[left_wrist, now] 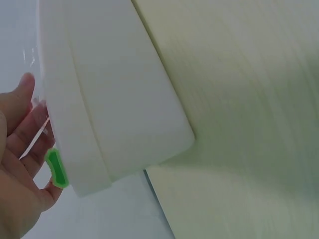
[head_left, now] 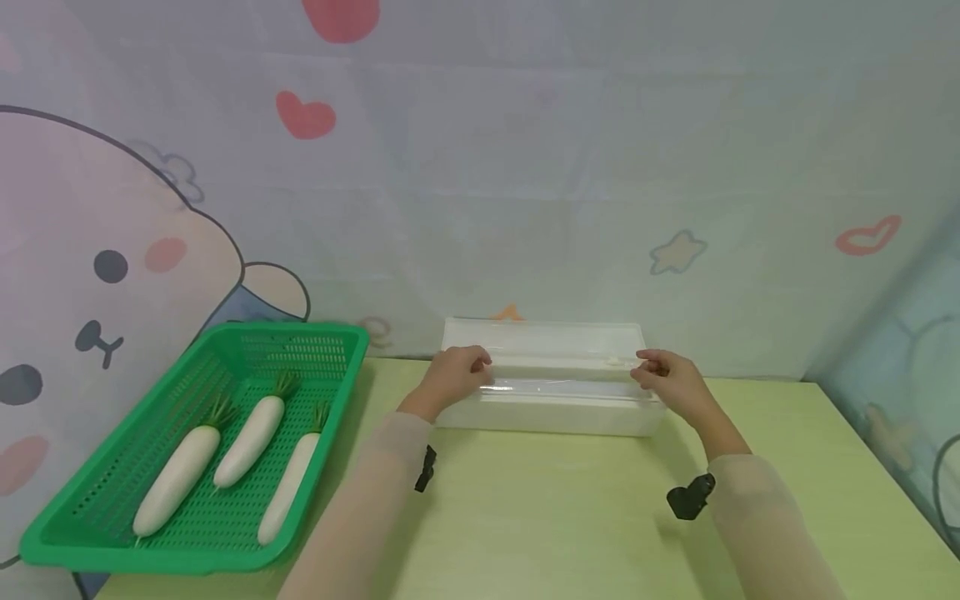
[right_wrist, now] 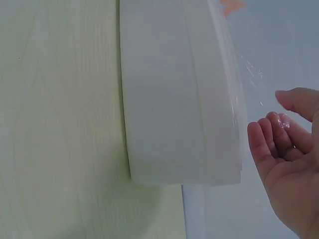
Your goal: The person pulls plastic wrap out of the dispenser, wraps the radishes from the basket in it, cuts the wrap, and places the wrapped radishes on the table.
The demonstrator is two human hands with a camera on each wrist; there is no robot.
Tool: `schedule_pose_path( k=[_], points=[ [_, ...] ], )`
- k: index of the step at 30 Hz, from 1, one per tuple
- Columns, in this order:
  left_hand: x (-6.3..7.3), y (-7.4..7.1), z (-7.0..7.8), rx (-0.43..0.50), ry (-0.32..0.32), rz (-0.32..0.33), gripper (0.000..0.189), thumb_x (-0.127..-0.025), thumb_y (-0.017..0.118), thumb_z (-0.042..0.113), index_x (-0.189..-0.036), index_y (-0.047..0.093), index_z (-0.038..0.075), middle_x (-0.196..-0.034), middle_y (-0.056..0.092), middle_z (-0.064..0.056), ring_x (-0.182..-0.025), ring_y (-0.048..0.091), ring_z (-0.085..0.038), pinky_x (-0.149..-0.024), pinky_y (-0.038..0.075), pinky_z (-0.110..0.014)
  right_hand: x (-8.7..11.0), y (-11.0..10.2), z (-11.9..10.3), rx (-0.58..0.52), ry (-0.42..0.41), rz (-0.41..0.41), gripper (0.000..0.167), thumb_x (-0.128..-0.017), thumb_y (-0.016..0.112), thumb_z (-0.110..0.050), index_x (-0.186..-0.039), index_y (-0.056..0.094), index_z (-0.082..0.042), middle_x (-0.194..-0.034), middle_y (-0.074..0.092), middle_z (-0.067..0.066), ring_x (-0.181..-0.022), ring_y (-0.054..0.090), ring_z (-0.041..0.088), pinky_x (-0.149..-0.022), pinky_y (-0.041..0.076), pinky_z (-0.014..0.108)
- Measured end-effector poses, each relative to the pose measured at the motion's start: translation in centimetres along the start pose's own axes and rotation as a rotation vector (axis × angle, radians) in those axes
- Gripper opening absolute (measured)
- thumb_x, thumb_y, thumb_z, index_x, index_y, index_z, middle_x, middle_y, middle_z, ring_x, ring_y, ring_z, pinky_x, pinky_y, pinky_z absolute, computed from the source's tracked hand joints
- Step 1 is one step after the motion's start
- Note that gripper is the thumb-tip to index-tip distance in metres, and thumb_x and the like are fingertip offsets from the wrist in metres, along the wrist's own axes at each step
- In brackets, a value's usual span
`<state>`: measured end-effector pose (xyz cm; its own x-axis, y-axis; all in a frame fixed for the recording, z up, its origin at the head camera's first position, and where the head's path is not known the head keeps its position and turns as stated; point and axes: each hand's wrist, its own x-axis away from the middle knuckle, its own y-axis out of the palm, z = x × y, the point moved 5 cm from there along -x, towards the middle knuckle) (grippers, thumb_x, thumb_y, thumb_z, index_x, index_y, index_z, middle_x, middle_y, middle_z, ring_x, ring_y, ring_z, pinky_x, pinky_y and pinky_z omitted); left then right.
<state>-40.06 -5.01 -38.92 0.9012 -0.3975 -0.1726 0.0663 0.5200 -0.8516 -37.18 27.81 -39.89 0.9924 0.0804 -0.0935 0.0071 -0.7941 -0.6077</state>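
Observation:
A long white lidded box, which looks like a cling film dispenser (head_left: 551, 418), lies on the table with its lid (head_left: 551, 336) raised at the back. Clear film (head_left: 525, 387) shines along its top. My left hand (head_left: 454, 377) is at the box's left end, its thumb apart from the fingers and the fingertips at the film. Beside its little finger, a small green part (left_wrist: 57, 169) shows on the box end. My right hand (head_left: 672, 383) is at the right end. Wrinkled film (right_wrist: 254, 72) reaches toward it, with a shiny bit on the index fingertip and the thumb held apart.
To the left stands a green plastic basket (head_left: 341, 400) with a white radish (head_left: 178, 481), another radish (head_left: 250, 442) and a third radish (head_left: 288, 489) inside. A printed cloth (head_left: 525, 167) hangs behind the pale table (head_left: 540, 517). A dark cable (head_left: 941, 492) hangs at the far right.

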Motion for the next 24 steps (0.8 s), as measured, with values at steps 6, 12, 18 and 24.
schedule_pose_path(
  k=[6, 12, 18, 24],
  points=[
    [0.4, -0.1, -0.5, -0.062, -0.013, 0.017, 0.014, -0.094, 0.063, 0.017, -0.091, 0.073, 0.007, -0.092, 0.070, -0.004, -0.095, 0.062, -0.025, -0.103, 0.029, -0.065, 0.1, 0.1, 0.1, 0.015, 0.007, 0.016, 0.036, -0.099, 0.055, -0.020, -0.122, 0.059, 0.007, -0.110, 0.064, 0.022, -0.089, 0.062, 0.021, -0.073, 0.051, 0.025],
    [0.1, -0.4, -0.1, -0.125, 0.021, 0.129, 0.014, -0.096, 0.058, 0.016, -0.092, 0.069, 0.009, -0.085, 0.071, -0.003, -0.083, 0.066, -0.024, -0.098, 0.039, -0.057, 0.1, -0.3, -0.2, 0.078, 0.026, 0.086, 0.037, -0.100, 0.054, -0.027, -0.117, 0.063, 0.004, -0.120, 0.062, 0.025, -0.110, 0.056, 0.039, -0.090, 0.047, 0.049],
    [-0.1, -0.8, 0.3, -0.123, -0.008, 0.188, 0.017, -0.097, 0.057, 0.017, -0.097, 0.069, 0.006, -0.089, 0.071, -0.007, -0.076, 0.066, -0.023, -0.078, 0.052, -0.040, 0.2, -0.6, -0.5, 0.000, 0.056, 0.108, 0.040, -0.099, 0.054, -0.031, -0.118, 0.062, 0.004, -0.123, 0.062, 0.023, -0.121, 0.050, 0.041, -0.100, 0.039, 0.054],
    [-0.4, -1.4, 0.5, -0.072, -0.024, 0.200, 0.017, -0.097, 0.057, 0.017, -0.097, 0.069, 0.006, -0.088, 0.071, -0.006, -0.070, 0.062, -0.018, -0.069, 0.051, -0.034, 0.4, -1.1, -0.9, -0.064, 0.039, 0.104, 0.040, -0.100, 0.054, -0.027, -0.122, 0.060, 0.006, -0.116, 0.067, 0.020, -0.116, 0.057, 0.039, -0.099, 0.043, 0.050]
  ],
)
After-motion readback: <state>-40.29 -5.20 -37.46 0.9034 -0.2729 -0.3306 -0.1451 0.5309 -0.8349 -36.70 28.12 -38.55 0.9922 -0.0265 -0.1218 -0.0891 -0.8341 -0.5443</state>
